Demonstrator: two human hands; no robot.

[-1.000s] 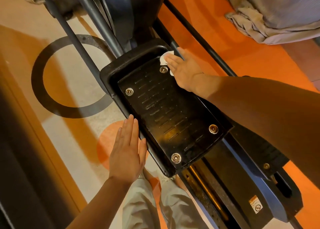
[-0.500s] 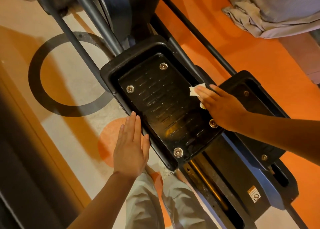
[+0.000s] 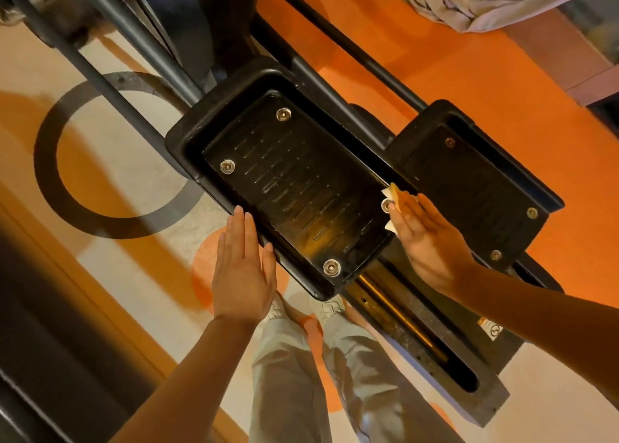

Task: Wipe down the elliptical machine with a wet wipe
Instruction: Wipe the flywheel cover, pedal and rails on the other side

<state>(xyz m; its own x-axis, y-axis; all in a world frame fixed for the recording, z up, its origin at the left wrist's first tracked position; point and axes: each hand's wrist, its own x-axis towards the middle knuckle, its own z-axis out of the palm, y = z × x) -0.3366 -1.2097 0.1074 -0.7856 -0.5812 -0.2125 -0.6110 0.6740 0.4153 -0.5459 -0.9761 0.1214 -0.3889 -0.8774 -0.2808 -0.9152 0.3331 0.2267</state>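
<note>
The elliptical's black left pedal [image 3: 294, 188] fills the middle of the view, ribbed, with round metal bolts at its corners. My right hand [image 3: 425, 238] lies flat with straight fingers on the pedal's right rim near the rear bolt, pressing a white wet wipe [image 3: 391, 196] against it; only the wipe's edges show past my fingertips. My left hand [image 3: 243, 268] is flat and open, its fingertips touching the pedal's left outer wall. The second black pedal [image 3: 475, 181] sits to the right, beyond my right hand.
Dark steel bars [image 3: 110, 71] of the machine run diagonally from the top left. The rail and rear base [image 3: 445, 372] extend to the lower right. Crumpled grey cloth [image 3: 469, 4] lies at the top right on the orange floor. My legs and shoes [image 3: 301, 312] stand below the pedal.
My right hand has slid the wipe down the pedal's right rim from the front corner to the rear bolt. My left hand stayed against the left wall.
</note>
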